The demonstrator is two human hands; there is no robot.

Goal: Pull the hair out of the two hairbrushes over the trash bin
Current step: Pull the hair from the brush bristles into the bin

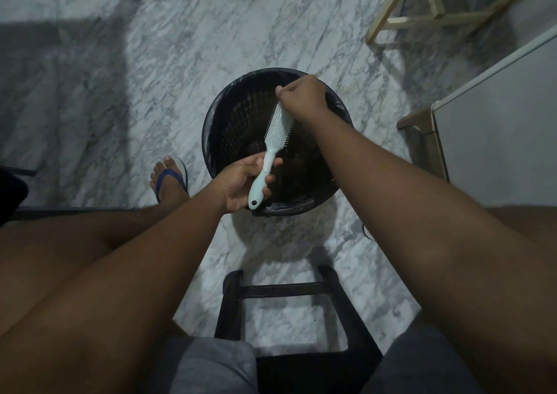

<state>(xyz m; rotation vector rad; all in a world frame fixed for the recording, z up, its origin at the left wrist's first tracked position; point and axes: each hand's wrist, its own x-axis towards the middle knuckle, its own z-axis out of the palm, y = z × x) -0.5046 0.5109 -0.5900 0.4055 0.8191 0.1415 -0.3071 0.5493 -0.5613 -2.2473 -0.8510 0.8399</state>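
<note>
A pale mint hairbrush is held over a round black trash bin lined with a black bag. My left hand grips the brush's handle, bristles facing up and left. My right hand is at the tip of the brush head with its fingertips pinched together; any hair between them is too fine to see. Dark clumps lie at the bottom of the bin. Only one brush is in view.
Marble floor all around. My left foot in a blue sandal rests left of the bin. A dark wooden stool stands between my knees. A white cabinet is at right, and pale wooden legs at top right.
</note>
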